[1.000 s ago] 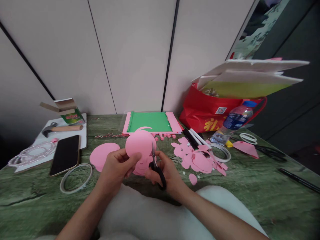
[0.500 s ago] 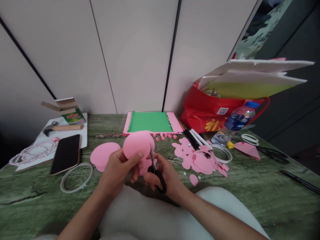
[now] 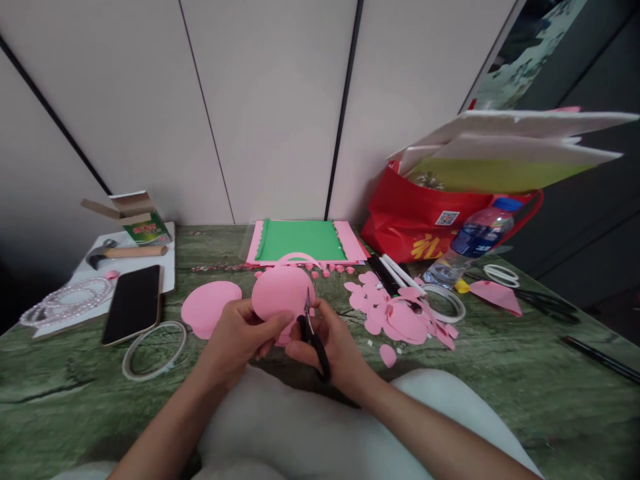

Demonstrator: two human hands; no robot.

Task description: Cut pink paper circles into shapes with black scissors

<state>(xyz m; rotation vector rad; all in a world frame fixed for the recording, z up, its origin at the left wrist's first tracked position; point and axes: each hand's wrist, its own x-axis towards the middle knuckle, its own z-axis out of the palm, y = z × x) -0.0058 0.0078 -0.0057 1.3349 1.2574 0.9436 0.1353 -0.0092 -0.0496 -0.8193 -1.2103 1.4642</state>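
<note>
Between the thumb and fingers of my left hand (image 3: 250, 337) is a round pink paper piece (image 3: 281, 293), held up over the table. A thin curved strip of pink paper (image 3: 300, 257) arches above its top edge. My right hand (image 3: 333, 343) grips black-handled scissors (image 3: 315, 340), their blades pointing up at the right edge of the paper. More pink paper sits partly hidden behind my hands. Left of them, round pink paper pieces (image 3: 210, 305) lie stacked on the table.
On the right lie pink paper cutouts (image 3: 380, 310), a tape roll (image 3: 445, 303), a water bottle (image 3: 473, 243) and a red bag (image 3: 400, 217). Green paper (image 3: 303, 240) is at the back. A phone (image 3: 133, 303), hammer (image 3: 130, 252) and another tape roll (image 3: 154, 350) occupy the left.
A narrow curved strip now stands out above the round paper. The paper has shifted slightly right and down, and the scissor blades look closer together.
</note>
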